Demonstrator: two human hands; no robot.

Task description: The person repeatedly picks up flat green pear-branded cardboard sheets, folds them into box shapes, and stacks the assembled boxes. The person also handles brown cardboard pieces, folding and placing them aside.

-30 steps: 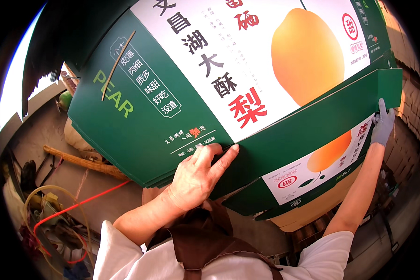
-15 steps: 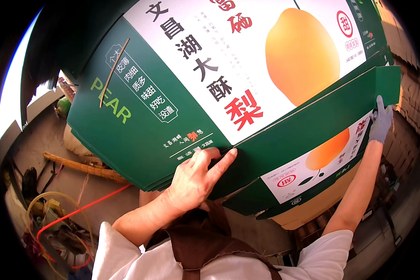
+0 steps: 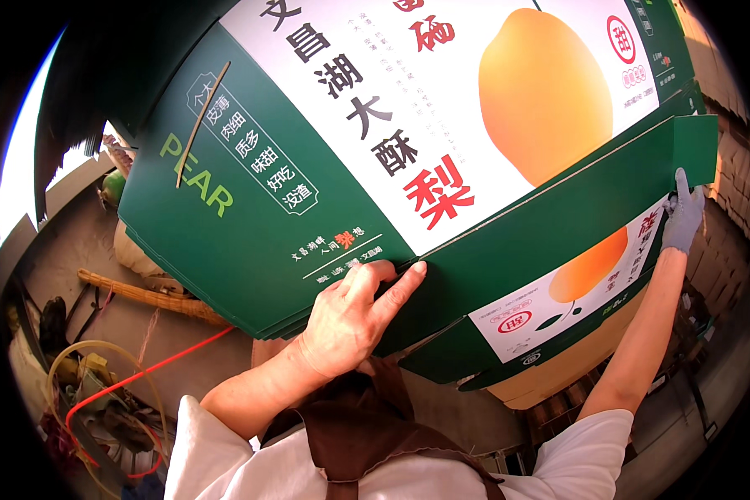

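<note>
While the head view looks down past a brown apron (image 3: 383,446), a large green-and-white carton (image 3: 442,125) printed with a yellow fruit fills the upper middle, directly before the person. The bare left hand (image 3: 350,308) touches its near fold with bent fingers, though whether they pinch the cardboard cannot be told. The grey-gloved right hand (image 3: 683,221) touches a small end flap (image 3: 696,150), its grip likewise unclear. A thin stick (image 3: 202,125) lies across the carton's left panel; a red cord (image 3: 154,362) runs below.
</note>
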